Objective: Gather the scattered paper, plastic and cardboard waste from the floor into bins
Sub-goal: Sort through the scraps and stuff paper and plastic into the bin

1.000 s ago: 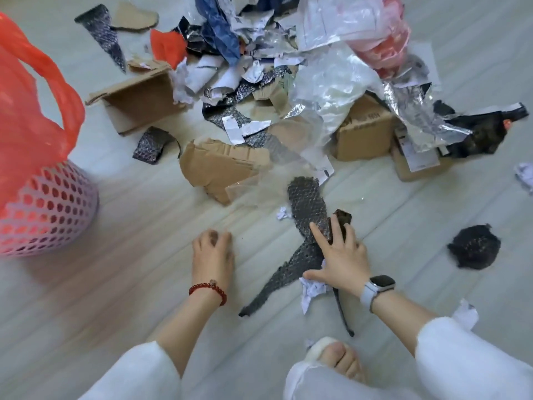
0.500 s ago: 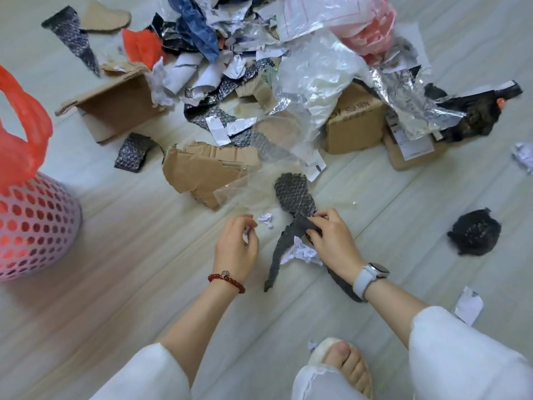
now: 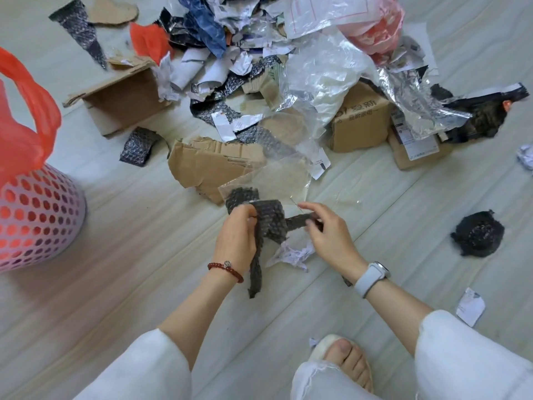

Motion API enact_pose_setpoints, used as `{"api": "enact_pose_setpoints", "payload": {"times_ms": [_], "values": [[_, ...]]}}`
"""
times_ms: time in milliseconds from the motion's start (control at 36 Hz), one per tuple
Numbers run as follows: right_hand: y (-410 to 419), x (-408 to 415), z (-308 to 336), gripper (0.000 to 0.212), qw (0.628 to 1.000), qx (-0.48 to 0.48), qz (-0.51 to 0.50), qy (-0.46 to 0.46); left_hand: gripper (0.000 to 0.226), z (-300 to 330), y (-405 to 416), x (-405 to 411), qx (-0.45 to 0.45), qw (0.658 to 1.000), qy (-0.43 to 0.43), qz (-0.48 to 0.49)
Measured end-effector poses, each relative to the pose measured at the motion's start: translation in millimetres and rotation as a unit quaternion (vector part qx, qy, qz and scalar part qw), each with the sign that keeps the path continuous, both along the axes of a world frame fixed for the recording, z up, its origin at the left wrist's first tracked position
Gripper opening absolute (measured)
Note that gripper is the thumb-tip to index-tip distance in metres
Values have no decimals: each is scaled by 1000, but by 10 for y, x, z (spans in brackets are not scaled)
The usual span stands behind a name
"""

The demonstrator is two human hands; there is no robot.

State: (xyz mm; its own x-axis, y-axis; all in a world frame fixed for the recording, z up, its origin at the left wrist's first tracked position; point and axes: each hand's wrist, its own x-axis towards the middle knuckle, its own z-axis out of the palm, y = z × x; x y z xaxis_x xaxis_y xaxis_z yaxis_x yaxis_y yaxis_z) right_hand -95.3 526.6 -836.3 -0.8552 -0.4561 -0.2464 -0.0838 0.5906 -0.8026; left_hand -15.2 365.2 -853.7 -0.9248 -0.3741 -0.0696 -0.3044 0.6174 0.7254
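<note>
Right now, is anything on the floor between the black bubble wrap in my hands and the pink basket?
Nothing visible. Both hands, left hand and right hand, hold the black bubble wrap strip; the floor toward the pink basket at the left shows bare.

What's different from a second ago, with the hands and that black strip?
The black bubble-wrap strip has come up off the floor; the left hand, earlier resting on the floor, now grips it alongside the right hand, which also holds crumpled white paper. The pink bin and cardboard pile stayed put.
</note>
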Motion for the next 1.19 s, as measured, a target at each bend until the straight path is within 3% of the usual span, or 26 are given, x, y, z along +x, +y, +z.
{"api": "enact_pose_setpoints", "payload": {"times_ms": [111,250,333,417,528,611,694,806,972,1083,1194], "values": [[82,69,-29,37,991,23,45,120,38,138,-55,3,47,997,35,52],[22,217,-77,34,997,14,56,50,47,159,-203,-11,40,995,37,78],[38,238,-108,43,992,60,84,66,46,165,-339,24,23,992,-5,128],[95,288,-151,72,955,186,212,88,44,176,-459,78,-11,988,-73,139],[161,381,-310,75,888,295,310,165,35,180,-545,216,-81,985,-121,88],[149,379,-424,50,915,244,257,192,35,174,-548,323,-142,975,-168,29],[133,310,-431,33,940,207,217,166,52,126,-516,434,-180,961,-204,-53],[183,166,-395,32,938,253,160,173,55,13,-457,579,-223,932,-252,-130],[207,-86,-305,32,940,282,88,169,32,-143,-545,741,-202,946,-200,-155],[7,-138,-253,27,949,211,103,209,22,-129,-659,744,-167,959,-163,-158],[-242,-82,-285,27,932,172,217,235,23,-124,-730,718,-154,973,-118,-124]]}}
